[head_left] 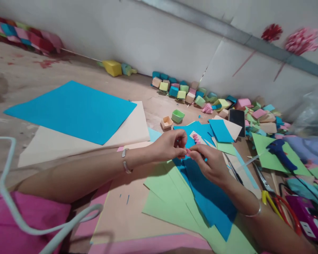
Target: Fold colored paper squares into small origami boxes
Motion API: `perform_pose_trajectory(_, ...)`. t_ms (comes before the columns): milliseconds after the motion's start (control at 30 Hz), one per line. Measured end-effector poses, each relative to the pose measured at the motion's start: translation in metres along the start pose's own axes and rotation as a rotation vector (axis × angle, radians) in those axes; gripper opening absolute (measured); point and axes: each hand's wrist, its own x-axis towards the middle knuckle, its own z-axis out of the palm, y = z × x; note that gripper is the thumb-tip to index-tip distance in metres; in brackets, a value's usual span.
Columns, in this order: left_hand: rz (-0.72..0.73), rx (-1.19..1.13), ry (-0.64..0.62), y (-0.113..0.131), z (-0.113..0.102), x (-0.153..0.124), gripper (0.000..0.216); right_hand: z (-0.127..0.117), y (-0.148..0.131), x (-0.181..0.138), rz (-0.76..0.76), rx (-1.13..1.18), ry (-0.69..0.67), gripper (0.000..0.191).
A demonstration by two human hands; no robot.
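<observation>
Both of my hands meet over the blue paper sheets [206, 190]. My left hand [175, 144] pinches one side of a small pink paper piece [188, 151] between thumb and finger. From the other side, the fingertips of my right hand [208, 160] grip the same piece. Its exact shape is mostly hidden by my fingers. Just beyond it lies a white strip with small pink zigzag pieces [196, 137]. Light green sheets [164, 201] spread under my wrists. Two little folded paper boxes, one peach [166, 122] and one green [177, 115], stand past my left hand.
A large blue sheet [74, 113] lies at the left. Rows of coloured paper boxes [180, 90] line the wall. At the right are a phone [236, 122], a blue glue gun [282, 153], scissors [283, 208] and a purple power strip [304, 215]. A white cable [7, 197] loops at lower left.
</observation>
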Motion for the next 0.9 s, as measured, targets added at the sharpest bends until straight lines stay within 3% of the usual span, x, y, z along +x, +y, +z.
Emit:
perform_pose_trajectory(133, -0.001, -0.053, 0.128, -0.004, -0.002, 0.003, 0.016, -0.004, 0.009, 0.003, -0.083, -0.112, 0.143, 0.007)
perform_pose_trajectory(433, -0.246, -0.432, 0.038, 0.000, -0.006, 0.000, 0.030, 0.006, 0.013, 0.000, -0.177, -0.234, 0.413, 0.007)
perform_pose_trajectory(533, -0.308, -0.466, 0.048, -0.004, -0.006, 0.001, 0.033, 0.008, 0.014, 0.000, -0.176, -0.259, 0.428, 0.008)
perform_pose_trajectory(733, -0.272, -0.510, 0.055, -0.009, -0.006, 0.003, 0.030, 0.011, 0.017, -0.003, -0.231, -0.315, 0.428, 0.010)
perform_pose_trajectory(900, -0.265, -0.486, 0.061, -0.010, -0.004, 0.003, 0.036, 0.017, 0.010, -0.002, -0.104, -0.204, 0.409, 0.006)
